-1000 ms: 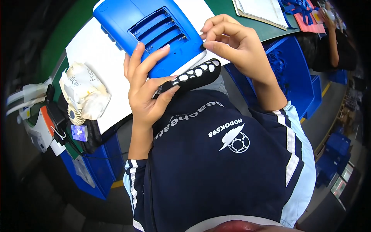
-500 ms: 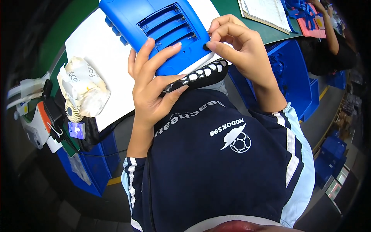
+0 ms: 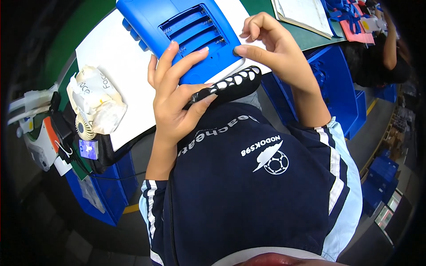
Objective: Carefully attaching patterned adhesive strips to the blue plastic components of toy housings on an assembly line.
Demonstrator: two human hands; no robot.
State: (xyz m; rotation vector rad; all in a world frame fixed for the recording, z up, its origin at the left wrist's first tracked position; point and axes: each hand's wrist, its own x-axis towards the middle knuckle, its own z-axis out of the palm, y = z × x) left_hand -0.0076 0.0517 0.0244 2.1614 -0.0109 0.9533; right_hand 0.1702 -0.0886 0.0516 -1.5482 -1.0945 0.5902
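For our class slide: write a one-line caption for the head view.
Left hand steadies a blue casing while right hand touches its corner.

1. A crumpled white wipes pack [image 3: 95,104] lay on the white mat [image 3: 120,57].
2. A small round fan [image 3: 83,129] sat just beside it (partly over the counter [image 3: 66,48] edge).
3. Blue bins [image 3: 330,88] stood below.

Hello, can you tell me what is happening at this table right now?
A person works on a blue plastic device with an open slotted battery compartment, lying on a white mat. The left hand rests its fingers on the device and grips a black tool with white spots. The right hand pinches something small and dark at the device's corner. A wrapped white pack lies to the left.
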